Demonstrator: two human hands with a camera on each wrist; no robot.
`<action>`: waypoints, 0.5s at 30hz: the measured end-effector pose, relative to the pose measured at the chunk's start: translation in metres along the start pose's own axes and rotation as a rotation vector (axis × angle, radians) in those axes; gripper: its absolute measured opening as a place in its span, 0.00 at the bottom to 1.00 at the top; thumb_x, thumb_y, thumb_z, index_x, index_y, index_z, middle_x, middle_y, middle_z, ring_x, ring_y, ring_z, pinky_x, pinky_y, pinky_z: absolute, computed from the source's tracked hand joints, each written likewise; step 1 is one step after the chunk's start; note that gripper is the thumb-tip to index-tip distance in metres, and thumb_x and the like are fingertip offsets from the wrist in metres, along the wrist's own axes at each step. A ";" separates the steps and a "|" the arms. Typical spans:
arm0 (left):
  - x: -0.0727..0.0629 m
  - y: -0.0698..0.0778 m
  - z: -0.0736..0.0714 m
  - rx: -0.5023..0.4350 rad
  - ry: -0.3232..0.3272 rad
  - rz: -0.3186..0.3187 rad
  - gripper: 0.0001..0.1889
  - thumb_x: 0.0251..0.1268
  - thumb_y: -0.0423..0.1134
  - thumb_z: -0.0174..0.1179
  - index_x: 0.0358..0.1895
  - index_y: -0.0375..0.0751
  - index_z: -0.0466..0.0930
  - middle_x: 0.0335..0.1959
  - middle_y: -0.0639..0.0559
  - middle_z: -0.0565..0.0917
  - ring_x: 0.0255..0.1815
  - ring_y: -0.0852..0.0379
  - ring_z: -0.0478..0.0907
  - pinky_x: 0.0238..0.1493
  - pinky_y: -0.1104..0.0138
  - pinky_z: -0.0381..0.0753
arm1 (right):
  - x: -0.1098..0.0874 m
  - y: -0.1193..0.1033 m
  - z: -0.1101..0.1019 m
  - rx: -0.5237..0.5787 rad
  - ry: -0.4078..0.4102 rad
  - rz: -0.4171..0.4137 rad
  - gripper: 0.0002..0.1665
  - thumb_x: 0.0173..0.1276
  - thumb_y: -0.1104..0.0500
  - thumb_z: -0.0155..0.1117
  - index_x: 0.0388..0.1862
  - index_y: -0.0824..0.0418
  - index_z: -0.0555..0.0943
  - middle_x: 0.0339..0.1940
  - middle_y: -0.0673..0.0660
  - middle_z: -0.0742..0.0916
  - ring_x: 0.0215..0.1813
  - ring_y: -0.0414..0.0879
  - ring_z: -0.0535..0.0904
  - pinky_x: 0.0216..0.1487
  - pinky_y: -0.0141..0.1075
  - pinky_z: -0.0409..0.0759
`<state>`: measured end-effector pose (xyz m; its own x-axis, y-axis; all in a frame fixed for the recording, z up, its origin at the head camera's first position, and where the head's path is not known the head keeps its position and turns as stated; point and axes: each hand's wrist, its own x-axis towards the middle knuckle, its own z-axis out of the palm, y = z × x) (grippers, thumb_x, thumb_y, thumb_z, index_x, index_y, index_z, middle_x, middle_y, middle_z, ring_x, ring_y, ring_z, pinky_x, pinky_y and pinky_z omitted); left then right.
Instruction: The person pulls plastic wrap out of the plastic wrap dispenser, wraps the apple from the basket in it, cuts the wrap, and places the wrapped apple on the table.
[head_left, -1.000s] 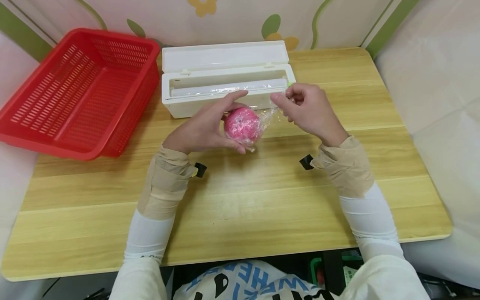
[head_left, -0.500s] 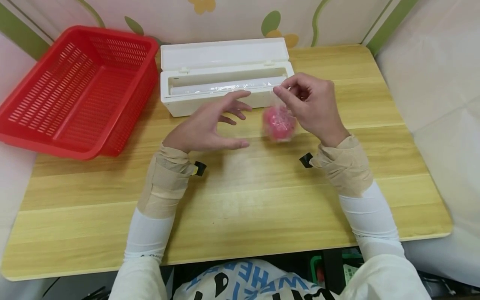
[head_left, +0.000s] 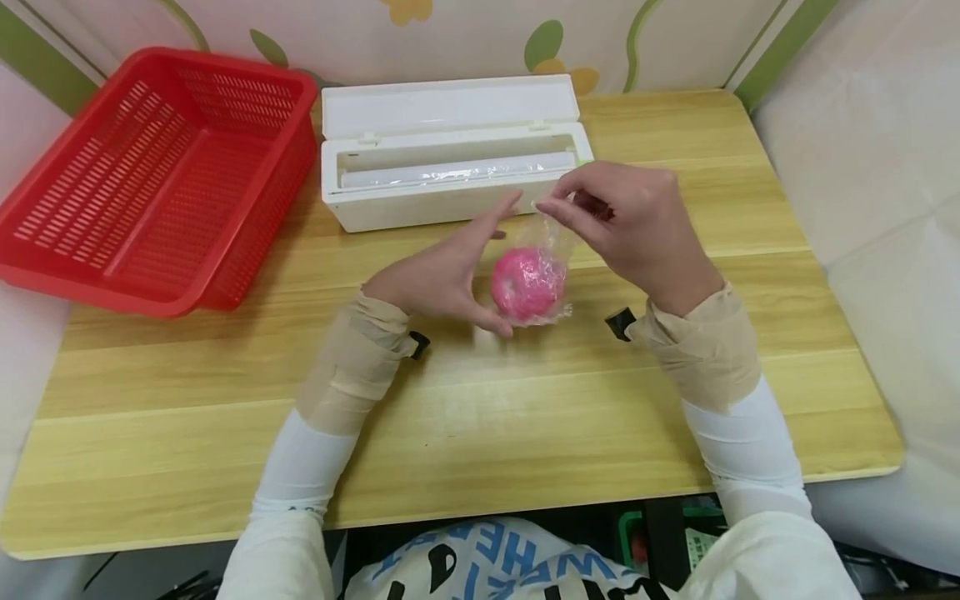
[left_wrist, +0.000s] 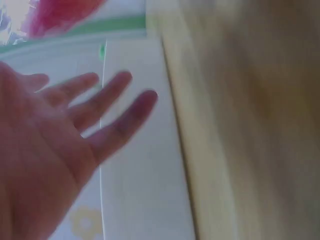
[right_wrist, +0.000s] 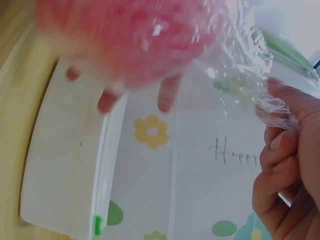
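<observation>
A round pink apple in clear plastic wrap hangs between the hands, over the table. My right hand pinches the gathered end of the wrap between thumb and fingers; in the right wrist view the twisted wrap shows at the fingertips. To the left of the apple, my left hand is spread, with thumb and fingers apart around its near side. The left wrist view shows those fingers extended, with part of the apple beyond them.
Behind the hands stands a long white wrap dispenser, lid raised and a film roll inside. A red plastic basket is at the left of the wooden table. A flowered backdrop rises behind.
My left hand has let go of the apple, which swung right below my right hand and is now lower and nearer to me. My left hand has moved right, up beside it.
</observation>
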<state>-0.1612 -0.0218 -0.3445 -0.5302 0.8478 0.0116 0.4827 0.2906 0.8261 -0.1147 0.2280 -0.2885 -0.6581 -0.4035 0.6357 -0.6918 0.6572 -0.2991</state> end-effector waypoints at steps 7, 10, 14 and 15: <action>0.009 0.006 0.017 -0.021 -0.003 0.105 0.76 0.46 0.42 0.86 0.87 0.43 0.29 0.84 0.44 0.59 0.78 0.54 0.68 0.78 0.62 0.72 | 0.000 -0.011 -0.002 0.032 0.036 -0.005 0.11 0.69 0.61 0.76 0.36 0.69 0.87 0.27 0.61 0.89 0.24 0.42 0.77 0.38 0.14 0.68; 0.009 0.007 0.016 -0.009 0.013 0.078 0.73 0.49 0.43 0.85 0.87 0.41 0.32 0.84 0.43 0.59 0.79 0.53 0.68 0.78 0.62 0.72 | 0.001 -0.013 -0.003 0.043 0.060 0.003 0.10 0.68 0.63 0.76 0.36 0.70 0.87 0.27 0.62 0.89 0.24 0.42 0.77 0.37 0.14 0.68; 0.010 0.006 0.014 -0.010 0.056 0.087 0.62 0.54 0.45 0.83 0.85 0.40 0.46 0.79 0.47 0.67 0.75 0.57 0.71 0.75 0.64 0.75 | 0.001 -0.014 -0.005 0.065 0.119 0.023 0.08 0.67 0.66 0.76 0.37 0.71 0.87 0.25 0.61 0.88 0.23 0.42 0.75 0.36 0.15 0.68; 0.010 0.006 0.013 -0.011 0.068 0.096 0.60 0.55 0.46 0.82 0.84 0.40 0.50 0.78 0.47 0.68 0.74 0.58 0.71 0.75 0.64 0.75 | 0.001 -0.013 -0.005 0.067 0.137 0.027 0.07 0.66 0.66 0.77 0.36 0.71 0.87 0.24 0.61 0.88 0.23 0.42 0.74 0.35 0.15 0.68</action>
<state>-0.1546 -0.0061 -0.3469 -0.5280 0.8395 0.1286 0.5262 0.2045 0.8254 -0.1047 0.2219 -0.2802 -0.6335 -0.2922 0.7165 -0.6955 0.6209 -0.3617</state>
